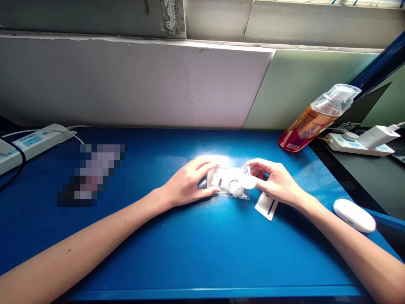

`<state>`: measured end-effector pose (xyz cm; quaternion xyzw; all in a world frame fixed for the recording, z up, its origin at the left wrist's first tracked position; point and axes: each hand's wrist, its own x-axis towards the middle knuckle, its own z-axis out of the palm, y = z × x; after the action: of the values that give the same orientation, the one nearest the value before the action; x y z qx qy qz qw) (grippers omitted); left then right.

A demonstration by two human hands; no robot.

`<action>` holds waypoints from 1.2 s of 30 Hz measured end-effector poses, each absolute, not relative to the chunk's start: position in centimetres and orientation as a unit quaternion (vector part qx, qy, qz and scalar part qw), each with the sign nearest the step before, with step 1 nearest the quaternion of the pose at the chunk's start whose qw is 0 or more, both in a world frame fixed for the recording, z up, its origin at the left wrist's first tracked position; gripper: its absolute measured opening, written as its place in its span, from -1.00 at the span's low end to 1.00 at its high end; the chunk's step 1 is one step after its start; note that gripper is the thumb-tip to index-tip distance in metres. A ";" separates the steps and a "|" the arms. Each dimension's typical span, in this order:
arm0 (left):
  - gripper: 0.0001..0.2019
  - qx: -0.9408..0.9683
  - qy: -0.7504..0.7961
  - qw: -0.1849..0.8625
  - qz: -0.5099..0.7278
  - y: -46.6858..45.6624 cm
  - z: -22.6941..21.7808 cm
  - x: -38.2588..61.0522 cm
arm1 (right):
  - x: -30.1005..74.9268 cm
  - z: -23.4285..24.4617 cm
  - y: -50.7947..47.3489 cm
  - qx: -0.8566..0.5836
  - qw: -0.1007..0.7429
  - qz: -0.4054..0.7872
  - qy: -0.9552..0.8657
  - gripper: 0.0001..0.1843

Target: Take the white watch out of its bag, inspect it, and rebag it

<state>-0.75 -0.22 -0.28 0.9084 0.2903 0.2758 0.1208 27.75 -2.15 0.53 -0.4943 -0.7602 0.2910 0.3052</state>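
A small clear plastic bag (pixel 228 182) with white parts inside lies in a bright glare at the middle of the blue table (pixel 190 253). My left hand (pixel 186 182) grips the bag's left end, thumb below and fingers on top. My right hand (pixel 276 181) pinches the bag's right end, where a white round piece (pixel 247 181) shows between its fingers. A white flat card with a dark slot (pixel 266 205) lies on the table partly under my right hand.
An orange bottle with a clear cap (pixel 316 118) leans at the back right. Beside it lies a white power strip with a charger (pixel 360 141). Another power strip (pixel 31 143) sits at the far left. A white oval case (pixel 354 215) rests near the right edge. A wall runs behind the table.
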 end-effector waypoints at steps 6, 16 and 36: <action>-0.52 0.927 0.275 0.129 0.221 0.0 0.1 -0.6 | 27.6 0.8 -2.3 -0.522 0.285 0.273 -0.756 -0.59; -0.31 0.930 0.264 0.125 0.222 0.1 0.0 -0.6 | 27.9 0.9 -2.3 -0.524 0.262 0.131 -0.800 -0.63; -0.55 0.933 0.203 0.082 0.286 -0.3 -0.1 -0.7 | 27.9 1.5 -2.9 -0.386 0.191 0.039 -0.902 -0.46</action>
<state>-0.66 -0.32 -0.11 0.9328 0.2028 0.2865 0.0821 27.89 -2.87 1.47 -0.3858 -0.9018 0.0391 0.1907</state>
